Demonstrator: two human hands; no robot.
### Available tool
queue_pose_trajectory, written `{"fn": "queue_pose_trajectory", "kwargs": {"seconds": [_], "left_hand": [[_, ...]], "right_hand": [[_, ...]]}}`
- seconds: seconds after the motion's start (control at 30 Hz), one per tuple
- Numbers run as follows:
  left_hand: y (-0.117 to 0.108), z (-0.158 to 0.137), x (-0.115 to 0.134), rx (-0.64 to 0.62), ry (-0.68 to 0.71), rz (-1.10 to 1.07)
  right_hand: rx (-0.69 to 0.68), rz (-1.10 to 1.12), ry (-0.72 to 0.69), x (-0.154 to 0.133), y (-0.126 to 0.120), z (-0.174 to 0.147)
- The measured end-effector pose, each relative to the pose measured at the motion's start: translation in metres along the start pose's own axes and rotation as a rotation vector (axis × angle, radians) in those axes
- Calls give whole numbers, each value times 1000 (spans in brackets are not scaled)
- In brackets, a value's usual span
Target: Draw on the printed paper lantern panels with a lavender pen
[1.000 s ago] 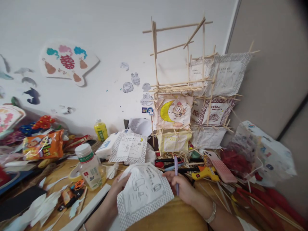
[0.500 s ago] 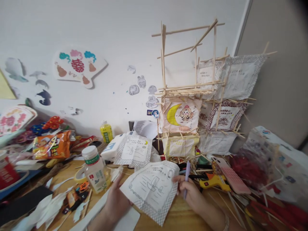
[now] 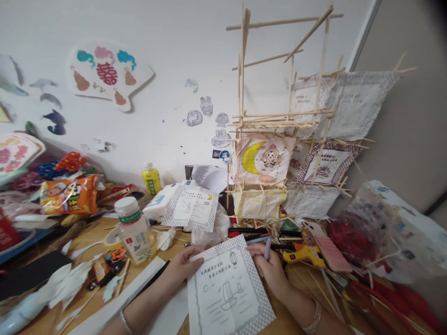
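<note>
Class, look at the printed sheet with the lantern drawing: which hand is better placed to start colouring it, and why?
Right. The right hand already holds the purple pen at the sheet's upper right corner. The left hand rests on its upper left edge, placed to steady it.

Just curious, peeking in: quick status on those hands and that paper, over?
Left hand pinning printed sheet at its left edge. Right hand on the sheet's right corner, gripping purple pen. Sheet flat on table. Glue gun close by right hand.
</note>
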State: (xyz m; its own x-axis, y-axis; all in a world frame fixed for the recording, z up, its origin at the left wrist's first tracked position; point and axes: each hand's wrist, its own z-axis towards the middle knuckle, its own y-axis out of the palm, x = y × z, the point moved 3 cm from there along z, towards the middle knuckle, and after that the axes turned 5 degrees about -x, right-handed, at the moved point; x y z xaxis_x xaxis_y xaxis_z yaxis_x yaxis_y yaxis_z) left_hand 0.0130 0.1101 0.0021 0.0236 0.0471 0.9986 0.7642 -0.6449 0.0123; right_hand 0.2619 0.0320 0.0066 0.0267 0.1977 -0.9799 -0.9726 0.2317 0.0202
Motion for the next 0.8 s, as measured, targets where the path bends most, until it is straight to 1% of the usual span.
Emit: {"fn": "queue_pose_trajectory", "kwargs": {"seconds": [0.07, 0.13, 0.2, 0.27, 0.37, 0.5, 0.63, 0.73, 0.8], "left_hand": [[-4, 3, -3, 50, 49, 105], [-6, 4, -4, 86, 89, 191], [-6, 5, -3, 116, 114, 250], [-5, 5, -2, 151, 125, 280], [-4, 4, 1, 226, 123, 290], [-3, 1, 8, 290, 101, 288], [0, -2, 17, 296, 107, 289], [0, -2, 19, 293, 106, 271], [0, -1, 18, 295, 108, 254]], "right_hand": [[-37, -200, -153, 0, 0, -2], [-93, -337, -284, -4, 3, -5], [-120, -407, -349, -8, 6, -6], [-78, -455, -339, -10, 6, -5], [27, -499, -264, -7, 3, -1], [89, -470, -191, -2, 0, 2], [60, -362, -165, -1, 0, 2], [15, -303, -168, 1, 0, 2], [14, -286, -165, 4, 0, 2]]}}
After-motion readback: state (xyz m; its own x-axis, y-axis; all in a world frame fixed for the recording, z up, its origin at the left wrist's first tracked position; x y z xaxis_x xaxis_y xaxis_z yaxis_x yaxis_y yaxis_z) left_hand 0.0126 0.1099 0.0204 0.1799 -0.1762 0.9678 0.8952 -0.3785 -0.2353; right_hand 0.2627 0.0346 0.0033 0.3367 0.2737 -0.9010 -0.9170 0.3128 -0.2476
